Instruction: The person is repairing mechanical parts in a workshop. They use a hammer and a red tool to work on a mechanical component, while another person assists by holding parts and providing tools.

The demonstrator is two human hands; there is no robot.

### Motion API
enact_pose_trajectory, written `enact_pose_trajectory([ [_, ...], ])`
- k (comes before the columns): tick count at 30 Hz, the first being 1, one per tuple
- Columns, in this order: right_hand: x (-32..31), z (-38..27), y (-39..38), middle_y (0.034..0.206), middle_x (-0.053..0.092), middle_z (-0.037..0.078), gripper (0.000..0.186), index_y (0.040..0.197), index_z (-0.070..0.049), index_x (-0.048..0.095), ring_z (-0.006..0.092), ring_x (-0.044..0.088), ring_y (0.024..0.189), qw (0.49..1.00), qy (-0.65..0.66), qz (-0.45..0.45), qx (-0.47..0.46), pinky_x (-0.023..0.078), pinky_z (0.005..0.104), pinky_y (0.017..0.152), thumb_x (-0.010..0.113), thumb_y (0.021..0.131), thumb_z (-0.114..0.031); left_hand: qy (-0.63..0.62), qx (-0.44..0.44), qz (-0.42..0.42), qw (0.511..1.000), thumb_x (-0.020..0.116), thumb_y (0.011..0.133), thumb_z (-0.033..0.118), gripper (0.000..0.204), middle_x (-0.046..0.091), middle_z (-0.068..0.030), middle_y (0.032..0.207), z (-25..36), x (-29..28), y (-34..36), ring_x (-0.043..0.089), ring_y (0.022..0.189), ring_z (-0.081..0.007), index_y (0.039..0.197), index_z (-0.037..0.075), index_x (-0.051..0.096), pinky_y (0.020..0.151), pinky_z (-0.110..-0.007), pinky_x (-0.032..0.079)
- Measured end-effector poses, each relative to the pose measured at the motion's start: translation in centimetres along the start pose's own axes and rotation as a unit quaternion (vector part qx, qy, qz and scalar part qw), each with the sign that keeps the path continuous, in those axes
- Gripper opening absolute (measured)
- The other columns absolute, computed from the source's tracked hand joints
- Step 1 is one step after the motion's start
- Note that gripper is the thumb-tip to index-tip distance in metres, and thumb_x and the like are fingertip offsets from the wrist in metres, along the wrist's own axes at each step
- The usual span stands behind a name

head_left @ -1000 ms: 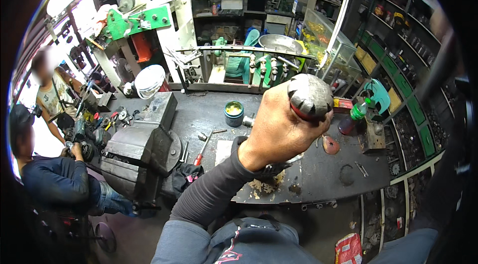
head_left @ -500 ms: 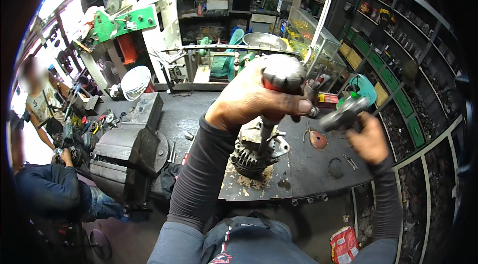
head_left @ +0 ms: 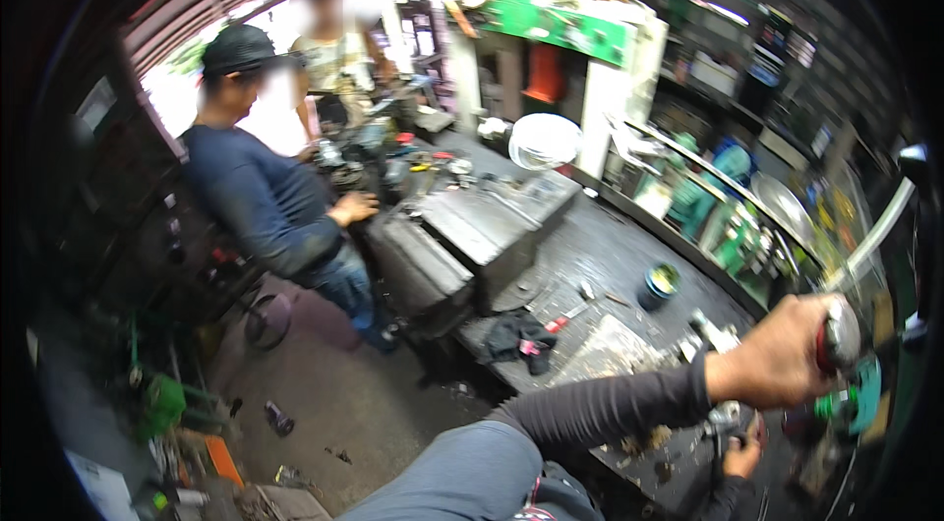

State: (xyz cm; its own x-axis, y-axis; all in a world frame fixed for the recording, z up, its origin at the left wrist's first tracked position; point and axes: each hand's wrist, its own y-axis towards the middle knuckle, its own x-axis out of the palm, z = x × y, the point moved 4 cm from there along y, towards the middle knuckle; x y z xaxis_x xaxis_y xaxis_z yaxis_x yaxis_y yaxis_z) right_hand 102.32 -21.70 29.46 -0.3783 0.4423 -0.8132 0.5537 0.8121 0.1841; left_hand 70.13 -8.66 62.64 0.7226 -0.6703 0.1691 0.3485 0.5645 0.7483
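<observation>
My left hand [head_left: 777,354] reaches out over the right side of the bench, closed around a red-handled tool [head_left: 837,334] with a rounded metal end. The tool's shaft is hidden from here. Below it, near the lower right rim, my right hand [head_left: 743,457] is curled beside a blurred grey hammer-like tool [head_left: 724,417] and seems to grip it. A silver metal part [head_left: 710,332], perhaps the alternator's housing, shows just past my left forearm. Most of the alternator is covered by my arm.
A large bench vise [head_left: 472,231] stands on the dark workbench [head_left: 629,246]. Around it are a black rag [head_left: 519,342], a small can [head_left: 660,285] and a white bucket [head_left: 545,142]. Two people stand to the left; one in a dark blue shirt [head_left: 256,187] has a hand near the vise.
My view has swung left, so the vise and both people sit further into the picture. Both hands now appear toward the lower right, the right one lower than the left. The red-handled tool stays held.
</observation>
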Motion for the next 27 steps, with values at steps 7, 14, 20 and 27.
enact_pose_trajectory([
  [7,-16.6,-27.1,-0.2,0.126,0.056,0.013,0.048,0.141,0.005,0.046,0.0187,0.062,0.095,0.797,0.551,0.134,-0.207,0.052,0.0326,0.09,0.052,0.107,-0.03,0.106,0.049,-0.003,0.993,0.077,0.071,0.009,0.048,0.063,-0.0227,0.096,-1.4,0.9,-3.2,0.063,0.088,-0.045,0.11,-0.002,0.05,0.076,-0.047,0.051],
  [14,-16.1,-40.8,-3.9,0.087,0.068,0.021,0.042,0.121,0.012,0.054,0.0223,0.06,0.059,0.807,0.444,0.187,-0.34,0.051,0.0331,0.049,0.069,0.099,-0.021,0.454,-0.042,-0.14,0.879,0.087,0.069,0.035,0.093,0.046,-0.0297,0.146,-6.4,-1.6,-9.4,0.038,0.143,-0.0483,0.143,-0.003,0.046,0.118,-0.058,0.03],
  [20,-16.4,-40.3,-1.8,0.076,0.056,0.013,0.047,0.124,0.004,0.05,0.0196,0.05,0.059,0.775,0.538,-0.012,-0.333,0.046,0.0332,0.053,0.073,0.096,-0.026,0.414,-0.009,-0.13,0.901,0.085,0.06,0.032,0.075,0.055,-0.0282,0.131,-9.1,-2.0,-10.4,0.051,0.127,-0.0435,0.123,-0.003,0.063,0.107,-0.055,0.037],
  [27,-15.1,-47.4,1.8,0.071,0.061,0.011,0.046,0.109,0.006,0.057,0.0224,0.058,0.054,0.158,0.519,-0.708,-0.453,0.05,0.0371,0.054,0.086,0.084,-0.021,0.342,0.003,-0.161,0.926,0.086,0.054,0.029,0.076,0.056,-0.0254,0.125,-10.1,-2.7,-10.4,0.051,0.128,-0.0431,0.121,0.002,0.063,0.116,-0.062,0.031],
])
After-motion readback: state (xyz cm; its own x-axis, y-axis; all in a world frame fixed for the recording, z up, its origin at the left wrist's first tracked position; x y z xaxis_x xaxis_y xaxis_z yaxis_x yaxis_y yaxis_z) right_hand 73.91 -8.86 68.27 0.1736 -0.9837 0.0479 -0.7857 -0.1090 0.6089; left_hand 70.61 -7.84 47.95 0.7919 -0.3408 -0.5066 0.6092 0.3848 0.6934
